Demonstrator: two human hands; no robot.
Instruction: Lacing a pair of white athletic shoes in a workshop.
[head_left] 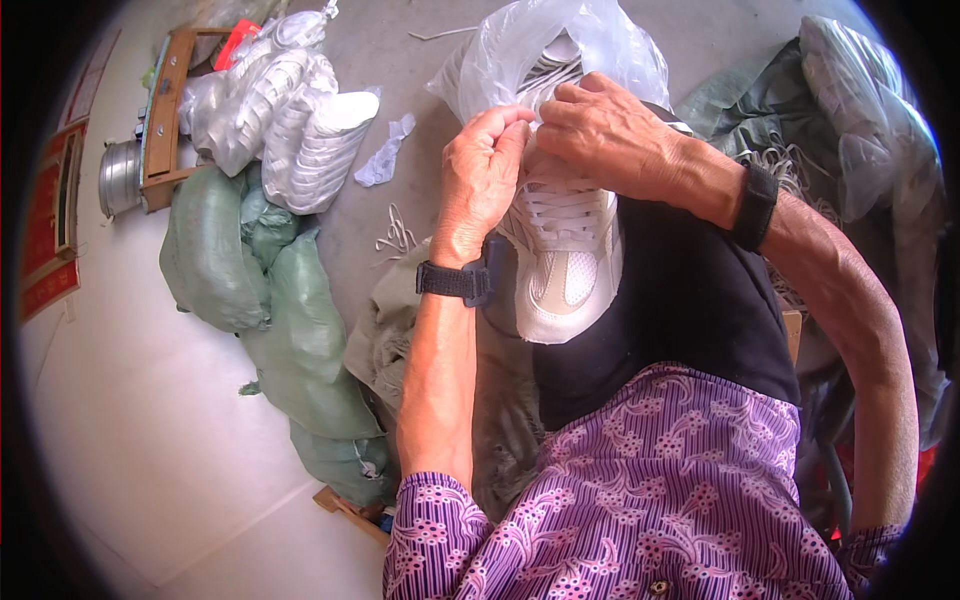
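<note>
Lacing a white sneaker on my lap

My left hand [480,170] and right hand [605,125] pinch laces atop the white sneaker [565,265]; green sacks [280,330] at nine o'clock.

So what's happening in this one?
A person seated over a white sneaker resting on their lap has both hands at its laces. The left hand pinches near the top of the lacing and the right hand is curled over the shoe's opening. A clear plastic bag lies just beyond, with green sacks to the left.

This looks like a small shoe workshop. Big green sacks [265,290] and bags of white soles [290,110] lie on the floor [160,430].
</note>
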